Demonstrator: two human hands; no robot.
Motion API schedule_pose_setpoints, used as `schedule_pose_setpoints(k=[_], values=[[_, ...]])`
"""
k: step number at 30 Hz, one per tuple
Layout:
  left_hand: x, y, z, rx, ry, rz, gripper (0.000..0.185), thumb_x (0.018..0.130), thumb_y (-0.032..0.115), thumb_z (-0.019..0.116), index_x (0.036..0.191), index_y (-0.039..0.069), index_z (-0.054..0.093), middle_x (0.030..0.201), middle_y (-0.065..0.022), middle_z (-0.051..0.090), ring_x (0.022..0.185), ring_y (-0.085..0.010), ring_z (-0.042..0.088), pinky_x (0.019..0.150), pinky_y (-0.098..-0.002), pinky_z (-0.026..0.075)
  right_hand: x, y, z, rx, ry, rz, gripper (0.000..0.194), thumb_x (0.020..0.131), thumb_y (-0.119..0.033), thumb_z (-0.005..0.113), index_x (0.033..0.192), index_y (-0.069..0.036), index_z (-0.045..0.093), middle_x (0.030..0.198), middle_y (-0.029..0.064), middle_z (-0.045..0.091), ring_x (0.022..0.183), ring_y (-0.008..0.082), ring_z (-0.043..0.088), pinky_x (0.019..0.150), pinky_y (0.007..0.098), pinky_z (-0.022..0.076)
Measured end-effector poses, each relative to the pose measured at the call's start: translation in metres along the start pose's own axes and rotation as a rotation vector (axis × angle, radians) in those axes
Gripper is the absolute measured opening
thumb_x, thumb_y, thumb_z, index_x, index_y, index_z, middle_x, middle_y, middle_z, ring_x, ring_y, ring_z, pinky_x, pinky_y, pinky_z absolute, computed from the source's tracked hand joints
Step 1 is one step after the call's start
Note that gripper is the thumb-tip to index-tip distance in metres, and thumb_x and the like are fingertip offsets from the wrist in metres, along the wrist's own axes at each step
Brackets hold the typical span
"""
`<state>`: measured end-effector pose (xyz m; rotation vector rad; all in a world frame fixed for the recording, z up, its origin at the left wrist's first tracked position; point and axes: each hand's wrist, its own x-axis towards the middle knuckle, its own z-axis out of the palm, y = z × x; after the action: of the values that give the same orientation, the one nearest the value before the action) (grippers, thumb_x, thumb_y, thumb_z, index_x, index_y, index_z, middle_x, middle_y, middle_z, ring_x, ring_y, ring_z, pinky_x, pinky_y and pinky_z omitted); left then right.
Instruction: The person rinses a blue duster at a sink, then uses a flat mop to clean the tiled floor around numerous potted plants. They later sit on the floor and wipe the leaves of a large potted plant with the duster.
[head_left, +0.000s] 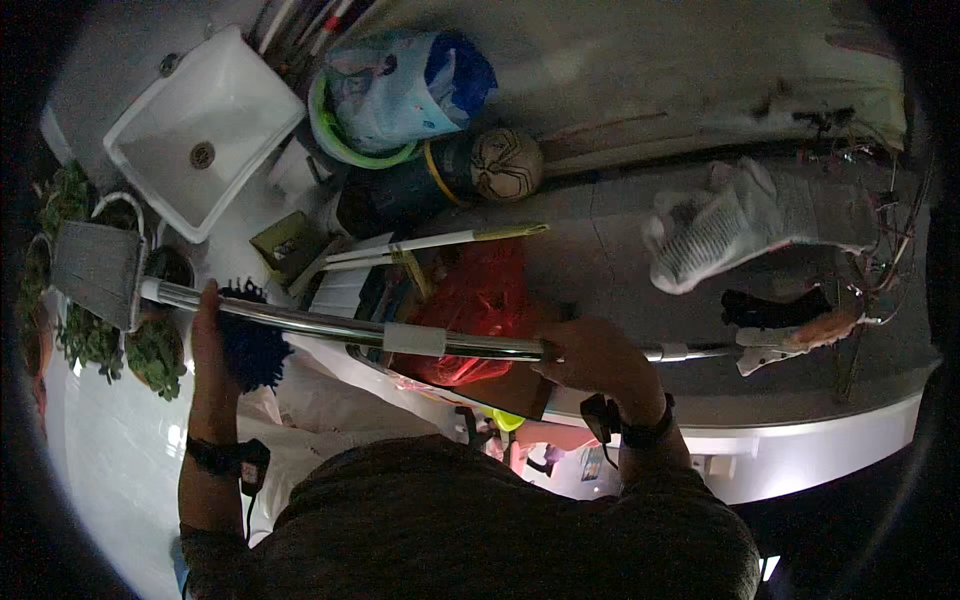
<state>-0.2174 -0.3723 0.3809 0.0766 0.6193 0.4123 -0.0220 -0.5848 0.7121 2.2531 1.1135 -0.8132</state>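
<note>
A long shiny metal pole (322, 324) with white sleeves runs across the view in front of my body. My right hand (592, 358) is closed around it right of the middle. Near the left end, my left hand (210, 330) is upright against the pole with the thumb side up; its fingers are partly hidden. A dark blue chenille piece (255, 341) shows just behind the left hand, and I cannot tell whether the hand holds it. Beyond the pole's white left end is a grey rectangular panel (97, 266) with a white tubular edge; whether they are joined is unclear.
A white sink (202, 112) stands at the upper left, above potted plants (154, 356). A green-rimmed bucket (319, 124) holds bags. Red plastic (480, 315) lies under the pole. Clothes (720, 232) and a dark sock (776, 307) hang at right, near the pole's far end.
</note>
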Motion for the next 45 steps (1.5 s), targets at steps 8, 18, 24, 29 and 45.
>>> schedule_pose_setpoints(k=[8, 18, 24, 29, 45], values=[[0.008, 0.015, 0.049, 0.087, 0.143, -0.19, 0.045, 0.087, 0.047, 0.053, 0.099, 0.003, 0.057, 0.081, -0.01, 0.061, 0.065, -0.0212, 0.06, 0.059, -0.0341, 0.052, -0.01, 0.019, -0.004, -0.043, 0.103, 0.058, 0.024, 0.077, -0.029, 0.066, 0.087, -0.007, 0.065, 0.075, 0.0136, 0.065, 0.068, 0.0325, 0.062, 0.062, 0.0402, 0.0492], [0.104, -0.01, 0.103, 0.248, 0.091, -0.214, 0.04, 0.086, 0.039, 0.058, 0.091, -0.001, 0.058, 0.07, -0.0037, 0.058, 0.054, -0.0142, 0.056, 0.049, -0.0272, 0.046, 0.009, 0.036, -0.047, -0.129, -0.068, 0.45, 0.033, 0.072, -0.035, 0.07, 0.083, -0.004, 0.063, 0.07, 0.0151, 0.062, 0.061, 0.028, 0.061, 0.053, 0.0381, 0.0446], [0.166, -0.024, 0.069, 0.568, -0.16, 0.044, 0.039, 0.086, 0.04, 0.057, 0.084, 0.002, 0.06, 0.068, -0.0026, 0.057, 0.055, -0.0126, 0.056, 0.05, -0.0256, 0.044, 0.074, 0.019, -0.037, -0.09, -0.268, 0.312, 0.038, 0.075, -0.039, 0.068, 0.093, -0.006, 0.065, 0.075, 0.015, 0.064, 0.065, 0.0267, 0.062, 0.061, 0.0383, 0.0469], [0.211, -0.037, 0.048, 0.543, -0.006, -0.207, 0.034, 0.09, 0.036, 0.052, 0.093, 0.004, 0.06, 0.07, -0.0014, 0.056, 0.057, -0.0117, 0.054, 0.053, -0.0254, 0.044, 0.106, 0.011, -0.047, 0.125, -0.216, 0.307, 0.044, 0.08, -0.038, 0.064, 0.109, -0.006, 0.06, 0.086, 0.0157, 0.065, 0.076, 0.0268, 0.063, 0.067, 0.0368, 0.0492], [0.257, -0.013, -0.052, 0.561, 0.051, -0.256, 0.027, 0.088, 0.028, 0.052, 0.088, 0.003, 0.063, 0.071, -0.0062, 0.062, 0.06, -0.0163, 0.061, 0.055, -0.0262, 0.047, 0.476, 0.004, -0.035, 0.95, -0.202, 0.065, 0.039, 0.094, -0.034, 0.046, 0.121, -0.006, 0.049, 0.088, 0.0138, 0.057, 0.07, 0.0248, 0.062, 0.065, 0.0373, 0.0541]])
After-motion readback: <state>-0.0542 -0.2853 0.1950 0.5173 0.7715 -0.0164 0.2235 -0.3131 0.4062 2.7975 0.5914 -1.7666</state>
